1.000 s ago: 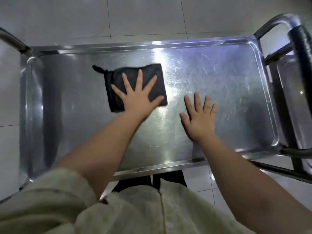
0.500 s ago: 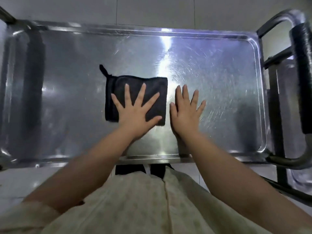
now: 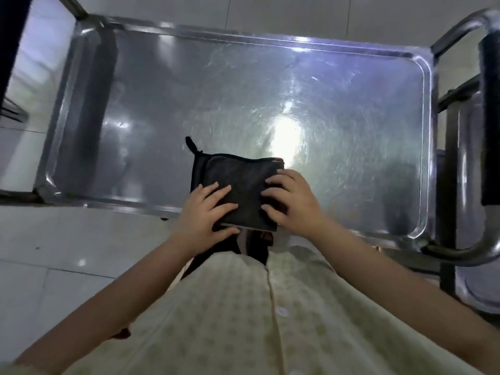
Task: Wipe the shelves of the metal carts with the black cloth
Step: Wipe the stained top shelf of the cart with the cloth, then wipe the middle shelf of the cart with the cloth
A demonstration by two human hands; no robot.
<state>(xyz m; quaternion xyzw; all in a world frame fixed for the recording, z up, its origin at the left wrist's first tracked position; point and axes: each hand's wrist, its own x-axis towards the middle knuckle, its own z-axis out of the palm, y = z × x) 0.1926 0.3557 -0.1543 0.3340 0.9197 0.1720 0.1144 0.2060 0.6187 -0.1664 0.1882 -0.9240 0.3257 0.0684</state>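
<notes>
The black cloth (image 3: 238, 190), folded into a rectangle with a small loop sticking out at its far left corner, lies at the near edge of the cart's top shelf (image 3: 189, 104), its near side reaching to or just past the shelf's front rim. The left hand (image 3: 205, 215) grips the cloth's near left corner, fingers together on top and thumb curled under the edge. The right hand (image 3: 295, 201) holds the cloth's right side, its fingers bent and slightly spread on the fabric, clamping that edge. The shelf is bare steel, scratched and bright with glare just beyond the cloth. At the right end stands the cart's tubular handle (image 3: 489, 125) with a black grip. Below the arms shows a pale patterned shirt (image 3: 257, 320), and white floor tiles (image 3: 67, 253) lie left.
</notes>
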